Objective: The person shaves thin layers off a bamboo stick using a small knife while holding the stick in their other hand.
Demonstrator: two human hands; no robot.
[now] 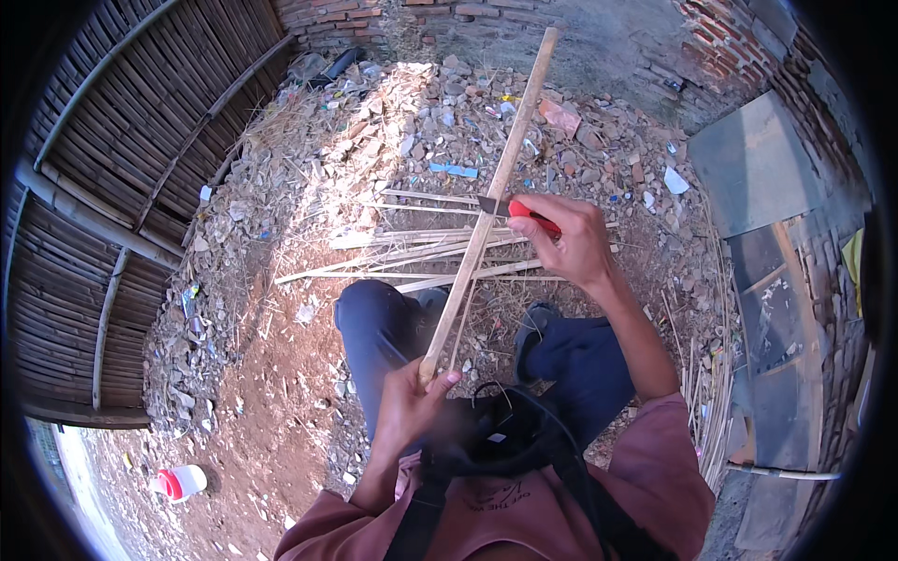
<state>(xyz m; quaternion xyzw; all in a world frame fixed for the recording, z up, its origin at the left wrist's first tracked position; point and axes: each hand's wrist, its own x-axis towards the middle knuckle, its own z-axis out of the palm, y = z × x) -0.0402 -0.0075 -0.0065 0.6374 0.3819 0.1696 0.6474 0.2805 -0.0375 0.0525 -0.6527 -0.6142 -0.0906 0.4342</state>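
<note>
A long, pale bamboo strip [506, 164] slants up and away from my lap, its far end raised toward the brick wall. My left hand [412, 402] is closed around its near end, just above my thigh. In my right hand [569, 234] is a red-handled knife [533, 217], gripped by the handle. The dark blade lies across the strip about midway along and touches it or is very close to it. Beneath, on the ground in front of my feet, several thin split bamboo strips [374, 263] lie loosely side by side.
Stone rubble and litter [421, 122] cover the ground up to the brick wall [599, 47]. A woven bamboo wall [122, 112] rises at left. Grey panels [758, 168] lean at right, near more thin strips [706, 402]. A white-and-red container [182, 482] lies at lower left.
</note>
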